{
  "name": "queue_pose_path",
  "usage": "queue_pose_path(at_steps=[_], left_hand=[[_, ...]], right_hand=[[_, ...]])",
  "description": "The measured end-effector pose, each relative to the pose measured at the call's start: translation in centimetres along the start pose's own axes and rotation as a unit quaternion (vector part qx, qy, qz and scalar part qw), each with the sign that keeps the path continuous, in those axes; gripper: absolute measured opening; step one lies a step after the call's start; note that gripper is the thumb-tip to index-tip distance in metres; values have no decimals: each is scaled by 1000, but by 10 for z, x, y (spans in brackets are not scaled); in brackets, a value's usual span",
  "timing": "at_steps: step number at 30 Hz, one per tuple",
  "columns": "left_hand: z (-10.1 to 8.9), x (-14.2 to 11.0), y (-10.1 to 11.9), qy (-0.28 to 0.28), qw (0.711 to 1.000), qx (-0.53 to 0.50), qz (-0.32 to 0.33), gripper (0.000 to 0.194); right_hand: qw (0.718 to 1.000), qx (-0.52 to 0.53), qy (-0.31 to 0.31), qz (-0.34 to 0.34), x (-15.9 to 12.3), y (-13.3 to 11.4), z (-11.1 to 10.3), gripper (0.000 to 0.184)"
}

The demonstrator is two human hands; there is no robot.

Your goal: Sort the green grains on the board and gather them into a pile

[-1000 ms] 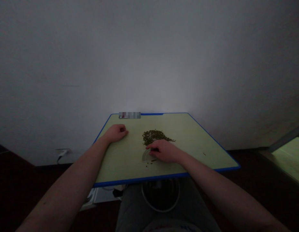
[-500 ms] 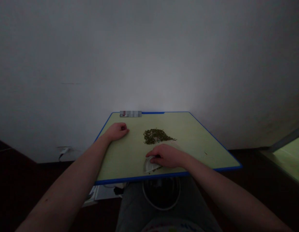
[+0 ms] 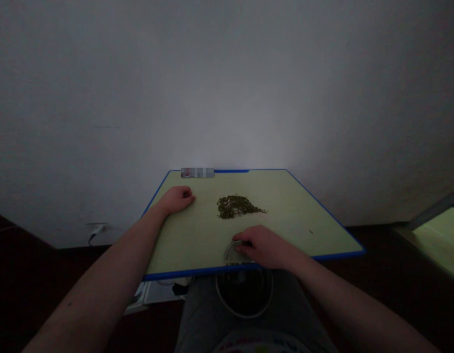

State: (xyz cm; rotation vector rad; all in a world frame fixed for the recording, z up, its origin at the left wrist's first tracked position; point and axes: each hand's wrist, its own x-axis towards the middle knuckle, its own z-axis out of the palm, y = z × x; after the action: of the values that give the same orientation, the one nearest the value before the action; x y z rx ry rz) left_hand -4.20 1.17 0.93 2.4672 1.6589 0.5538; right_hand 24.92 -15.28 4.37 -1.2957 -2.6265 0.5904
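My right hand (image 3: 258,244) grips a clear round piece, like a plastic lid or shallow dish (image 3: 232,252), pressed flat at the front edge of the table (image 3: 197,245). A few dark grains show along its near rim. Beyond that hand lies a loose pile of small green grains, like mung beans (image 3: 234,206), with a thin tail trailing right. My left hand (image 3: 176,199) rests on the table's left side, its fingers curled in with nothing visible in them. Below the front edge, a dark bowl with a pale rim (image 3: 245,316) sits between my legs.
The table has a blue edge and stands against a grey wall (image 3: 227,88). A blurred-out strip (image 3: 197,172) lies at its far left edge. A thin brown sliver (image 3: 311,232) lies on the right. A plug with a cable (image 3: 97,229) is on the wall at left.
My right hand has drawn the clear lid or dish toward me and slightly right, to the table's front edge. My left hand and the grain pile stay in place.
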Motion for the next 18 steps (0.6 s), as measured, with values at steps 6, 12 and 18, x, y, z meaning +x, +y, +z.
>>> queue_pose_path(at_steps=[6,12,18], left_hand=[[-2,-1,2,-6,1000,-1,-5,28],[-3,-1,4,-8,1000,0,-11,27],[-1,0,2,-2,1000,2,-4,28]], right_hand=[[999,-13,26,28,-9,0,4,25],[998,-8,40,57,-14,0,7,27],[996,19,44,72,-22,3,9,29]])
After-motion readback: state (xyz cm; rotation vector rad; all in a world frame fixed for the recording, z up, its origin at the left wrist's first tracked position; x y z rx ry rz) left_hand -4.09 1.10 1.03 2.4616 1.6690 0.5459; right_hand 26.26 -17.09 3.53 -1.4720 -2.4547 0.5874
